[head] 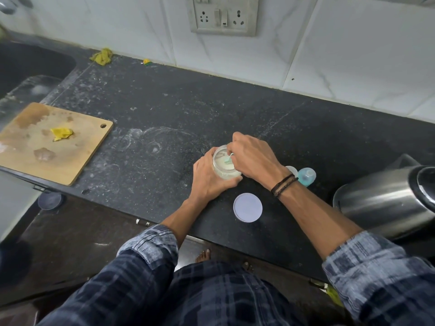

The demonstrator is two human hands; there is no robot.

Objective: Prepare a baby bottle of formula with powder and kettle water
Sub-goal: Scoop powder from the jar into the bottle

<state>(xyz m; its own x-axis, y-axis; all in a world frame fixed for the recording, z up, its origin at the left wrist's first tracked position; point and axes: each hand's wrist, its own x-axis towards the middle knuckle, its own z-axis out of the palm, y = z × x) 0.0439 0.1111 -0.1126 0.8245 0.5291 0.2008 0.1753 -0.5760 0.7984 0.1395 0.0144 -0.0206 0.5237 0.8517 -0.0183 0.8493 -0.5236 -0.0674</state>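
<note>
A clear jar of white powder [222, 164] stands open on the black counter [164, 118]. My left hand [209, 178] grips its side. My right hand [255, 158] reaches over the jar's mouth and pinches a small teal scoop [228, 158] that dips into the powder. The jar's round white lid [247, 207] lies flat near the counter's front edge. Behind my right wrist stands the baby bottle with a teal collar [306, 176], partly hidden, with a white cap [292, 170] beside it. A steel kettle [386, 201] sits at the right edge.
A wooden cutting board [47, 147] with a yellow scrap [61, 133] lies at the left, beside a dark sink [28, 67]. A yellow cloth [102, 57] lies at the back by the tiled wall. A socket panel [223, 15] is above.
</note>
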